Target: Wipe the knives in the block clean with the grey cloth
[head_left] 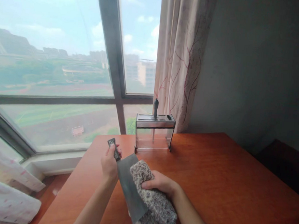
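Carefully now: your left hand (109,164) is wrapped around the handle of the cleaver (130,187), near the table's (224,178) left edge toward its near side, while your right hand (161,185) presses the speckled cloth (153,201) against the blade. If the cloth slips along the edge, your fingers could meet steel, or the blade could twist loose.

1. A knife rack (154,131) stands at the far edge of the wooden table (224,178), with one black handle (155,108) sticking up from it.
2. A patterned curtain (181,59) hangs behind the rack.
3. A large window (65,68) shows buildings and fields.
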`<action>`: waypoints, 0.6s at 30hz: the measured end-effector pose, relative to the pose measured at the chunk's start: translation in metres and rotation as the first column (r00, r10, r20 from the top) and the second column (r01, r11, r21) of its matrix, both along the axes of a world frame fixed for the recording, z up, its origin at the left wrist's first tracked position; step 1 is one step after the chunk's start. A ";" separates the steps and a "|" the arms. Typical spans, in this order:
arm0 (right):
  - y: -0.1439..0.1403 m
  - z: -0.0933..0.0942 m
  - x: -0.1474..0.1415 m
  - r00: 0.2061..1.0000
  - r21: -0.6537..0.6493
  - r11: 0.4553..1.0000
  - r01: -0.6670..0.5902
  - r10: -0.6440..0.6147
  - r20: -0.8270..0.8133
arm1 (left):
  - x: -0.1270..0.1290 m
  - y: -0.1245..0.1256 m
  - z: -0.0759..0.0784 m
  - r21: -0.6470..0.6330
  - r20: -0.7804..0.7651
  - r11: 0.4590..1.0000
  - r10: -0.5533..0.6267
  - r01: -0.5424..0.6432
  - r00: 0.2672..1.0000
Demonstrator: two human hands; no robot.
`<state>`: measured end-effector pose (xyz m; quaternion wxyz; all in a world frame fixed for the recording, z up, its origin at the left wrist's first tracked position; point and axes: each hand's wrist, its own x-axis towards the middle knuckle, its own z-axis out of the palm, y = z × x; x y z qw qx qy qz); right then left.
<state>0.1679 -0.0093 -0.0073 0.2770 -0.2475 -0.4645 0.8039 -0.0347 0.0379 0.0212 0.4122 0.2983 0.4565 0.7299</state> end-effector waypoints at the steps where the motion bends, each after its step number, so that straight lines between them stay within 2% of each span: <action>1: 0.000 0.000 0.000 1.000 -0.007 1.000 0.008 -0.008 -0.003 | 0.002 -0.001 0.000 -0.001 -0.001 1.000 -0.009 0.009 1.000; 9: 0.001 -0.002 -0.005 0.992 -0.050 0.994 0.098 -0.101 -0.073 | 0.032 -0.017 0.000 0.011 -0.100 0.992 -0.125 0.127 0.987; 12: 0.002 -0.001 -0.004 0.982 -0.022 0.985 0.172 -0.174 -0.073 | 0.043 -0.025 0.002 0.021 -0.142 0.982 -0.181 0.185 0.973; 18: 0.001 0.001 -0.009 0.971 0.024 0.973 0.231 -0.230 -0.062 | 0.037 -0.022 0.005 0.030 -0.120 0.979 -0.199 0.204 0.973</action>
